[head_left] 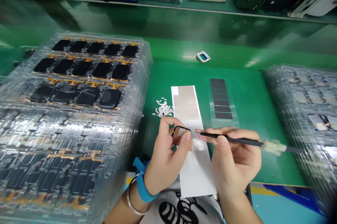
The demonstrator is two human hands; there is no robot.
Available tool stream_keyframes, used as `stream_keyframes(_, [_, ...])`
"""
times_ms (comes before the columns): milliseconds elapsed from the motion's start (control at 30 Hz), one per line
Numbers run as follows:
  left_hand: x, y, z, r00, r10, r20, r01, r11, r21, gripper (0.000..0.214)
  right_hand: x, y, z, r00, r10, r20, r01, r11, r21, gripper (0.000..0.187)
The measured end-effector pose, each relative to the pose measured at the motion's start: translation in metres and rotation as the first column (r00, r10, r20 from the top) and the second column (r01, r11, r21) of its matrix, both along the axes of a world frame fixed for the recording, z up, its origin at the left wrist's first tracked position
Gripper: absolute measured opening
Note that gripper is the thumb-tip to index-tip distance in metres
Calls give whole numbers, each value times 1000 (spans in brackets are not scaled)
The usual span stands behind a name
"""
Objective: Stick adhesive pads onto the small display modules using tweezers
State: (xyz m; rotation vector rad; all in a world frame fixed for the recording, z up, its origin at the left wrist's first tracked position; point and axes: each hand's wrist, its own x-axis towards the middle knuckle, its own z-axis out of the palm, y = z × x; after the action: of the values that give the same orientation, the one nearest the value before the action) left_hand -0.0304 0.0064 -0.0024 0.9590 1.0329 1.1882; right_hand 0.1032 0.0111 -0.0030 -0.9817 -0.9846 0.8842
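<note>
Black tweezers (237, 141) are sitting in the right hand (233, 162), pinched between thumb and fingers. They are lying almost level across the view, with their tip pointing toward the person's left and stopping just beside a small dark-rimmed piece (181, 135). Whether the tip is touching it, I cannot tell. The left hand (164, 157) is pinching that piece between thumb and fingertips, holding it tilted with a tan face showing, just above a white strip (196, 171). Its long axis is hard to judge, since the fingers are covering its edges.

A tan sheet (185, 103) is lying on the strip, with a heap of white scraps (163, 108) beside it. Dark rectangles (220, 97) are sitting in a column on clear film on the green bench (273, 171). Rows of black panels (84, 68) are filling a tall stack of clear trays (143, 59), while pieces with pale patches (317, 122) are lying in the right stack (279, 73). How many pieces are finished, I cannot tell.
</note>
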Motion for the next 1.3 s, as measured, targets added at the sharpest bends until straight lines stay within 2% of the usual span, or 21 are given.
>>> stream_keyframes(233, [0, 0, 0, 1000, -3, -8, 3, 999, 32, 21, -1, 0, -2, 999, -2, -43, 2, 1000, -3, 17])
stream_keyframes(333, [1, 0, -2, 1000, 0, -22, 0, 1000, 23, 20, 2, 2, -1, 998, -47, -33, 47, 999, 13, 15])
stream_keyframes(433, [1, 1, -4, 997, 1, -76, 2, 999, 39, 18, 24, 6, 0, 993, -110, 52, 110, 994, -7, 15])
stream_keyframes(567, [2, 4, -5, 975, -58, -212, 84, 990, 116, 15, 74, 9, -3, 987, -7, 159, 24, 994, -104, 16])
stream_keyframes(700, [9, 4, 1, 896, -205, -394, 273, 954, 126, 7, 110, 2, -11, 958, 107, 264, -68, 986, -155, 19])
stream_keyframes(800, [19, 3, 10, 795, -297, -529, 411, 905, 108, 9, 121, -4, -17, 946, 83, 314, -38, 988, -149, 21])
stream_keyframes(933, [37, 3, 18, 683, -397, -613, 548, 833, 72, 15, 126, -8, -23, 946, 77, 315, -25, 986, -166, 22])
stream_keyframes(1000, [44, 5, 17, 651, -409, -639, 580, 811, 72, 13, 128, -9, -24, 950, 90, 298, -39, 984, -173, 23])
stream_keyframes(1100, [51, 9, 10, 622, -375, -687, 581, 809, 85, 12, 129, -10, -23, 950, 111, 292, -63, 983, -171, 21])
stream_keyframes(1300, [52, 12, 5, 621, -318, -716, 555, 824, 116, 15, 127, -11, -18, 937, 121, 327, -74, 986, -152, 22])
